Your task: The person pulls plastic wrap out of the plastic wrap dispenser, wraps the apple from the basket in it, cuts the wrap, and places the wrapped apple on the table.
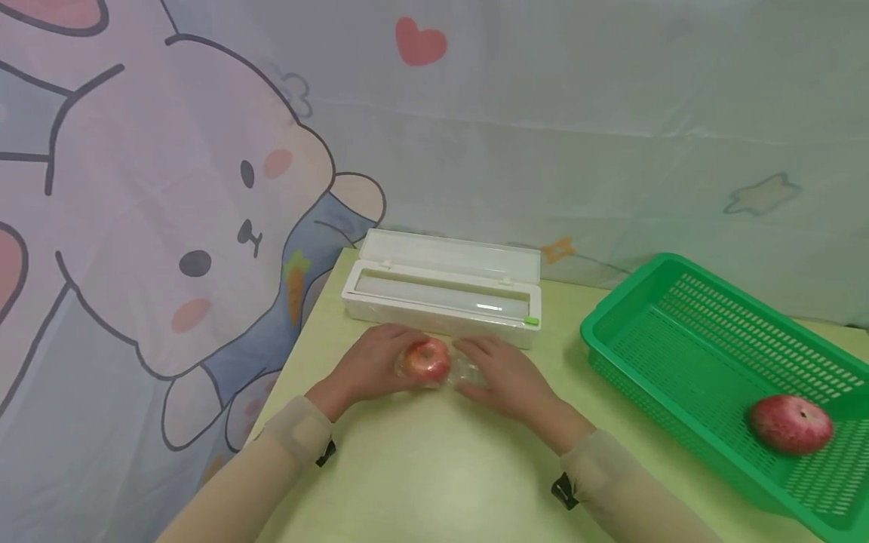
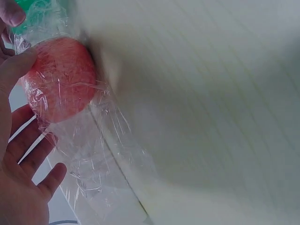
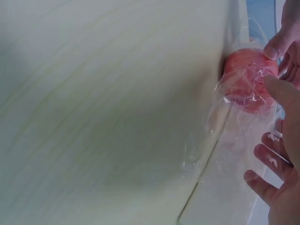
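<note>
A red apple wrapped in clear plastic wrap sits low over the table, in front of a white plastic wrap dispenser. My left hand holds the apple from the left, its thumb on the near side and its fingers round the far side. On the other side, my right hand curls about a loose tail of wrap, thumb and fingers either side of the film. Loose film also hangs below the apple in both wrist views and clings to the right fingers.
The dispenser's lid stands raised, showing a roll of film and a green slider. To the right, a green plastic basket holds a red speckled fruit. A printed cloth hangs behind the table.
</note>
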`<state>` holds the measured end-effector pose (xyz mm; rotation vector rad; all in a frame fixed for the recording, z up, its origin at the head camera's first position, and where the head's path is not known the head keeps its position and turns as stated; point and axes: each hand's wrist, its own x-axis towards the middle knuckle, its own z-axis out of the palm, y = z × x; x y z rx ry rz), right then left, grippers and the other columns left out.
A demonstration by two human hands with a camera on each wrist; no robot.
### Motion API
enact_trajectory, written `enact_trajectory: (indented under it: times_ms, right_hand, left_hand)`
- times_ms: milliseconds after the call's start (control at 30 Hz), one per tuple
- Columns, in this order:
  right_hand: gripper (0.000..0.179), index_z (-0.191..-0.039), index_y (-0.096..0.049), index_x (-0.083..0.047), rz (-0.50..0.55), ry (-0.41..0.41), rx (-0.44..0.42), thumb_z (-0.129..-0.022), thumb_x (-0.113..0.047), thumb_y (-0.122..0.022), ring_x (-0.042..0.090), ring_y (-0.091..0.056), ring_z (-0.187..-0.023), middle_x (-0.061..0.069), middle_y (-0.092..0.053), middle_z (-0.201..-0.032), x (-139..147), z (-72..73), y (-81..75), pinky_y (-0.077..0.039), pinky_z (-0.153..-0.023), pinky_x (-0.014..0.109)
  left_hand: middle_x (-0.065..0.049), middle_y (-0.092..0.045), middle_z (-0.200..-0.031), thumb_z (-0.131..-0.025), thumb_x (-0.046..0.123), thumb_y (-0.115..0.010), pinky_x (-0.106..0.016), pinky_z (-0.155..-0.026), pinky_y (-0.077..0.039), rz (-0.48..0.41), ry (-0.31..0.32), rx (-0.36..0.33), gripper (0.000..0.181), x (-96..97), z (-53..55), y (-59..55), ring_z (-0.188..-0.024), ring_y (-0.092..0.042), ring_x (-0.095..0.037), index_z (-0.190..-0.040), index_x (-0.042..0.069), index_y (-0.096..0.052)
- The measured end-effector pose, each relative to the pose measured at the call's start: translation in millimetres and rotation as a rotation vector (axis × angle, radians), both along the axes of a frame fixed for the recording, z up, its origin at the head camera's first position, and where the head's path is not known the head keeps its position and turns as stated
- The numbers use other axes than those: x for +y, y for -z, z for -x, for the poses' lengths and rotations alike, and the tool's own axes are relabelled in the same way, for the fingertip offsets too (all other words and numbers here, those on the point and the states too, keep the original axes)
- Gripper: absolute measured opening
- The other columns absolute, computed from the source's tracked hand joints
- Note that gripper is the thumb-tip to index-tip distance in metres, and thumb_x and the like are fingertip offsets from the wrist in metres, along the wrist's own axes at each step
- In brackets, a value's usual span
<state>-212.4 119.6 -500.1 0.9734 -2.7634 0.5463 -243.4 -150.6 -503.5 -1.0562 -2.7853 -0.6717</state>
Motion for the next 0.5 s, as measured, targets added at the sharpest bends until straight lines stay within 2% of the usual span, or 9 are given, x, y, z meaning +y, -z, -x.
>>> enact_trajectory:
  times_ms: [500]
  right_hand:
    - [0.055,-0.14,-0.064,-0.003,-0.114,0.006,0.001,-0.094,-0.026,-0.082,0.036,-0.066,-0.118,0.015,-0.071,-0.127,24.9,-7.6,10.4,-0.054,-0.105,0.053]
  left_hand:
    - [-0.006,-0.07,-0.136,-0.087,0.047,-0.088,-0.05,-0.115,-0.047,0.048,-0.011,-0.031,0.065,-0.8,0.0,2.6,-0.129,-0.063,-0.029,-0.139,0.015,-0.068]
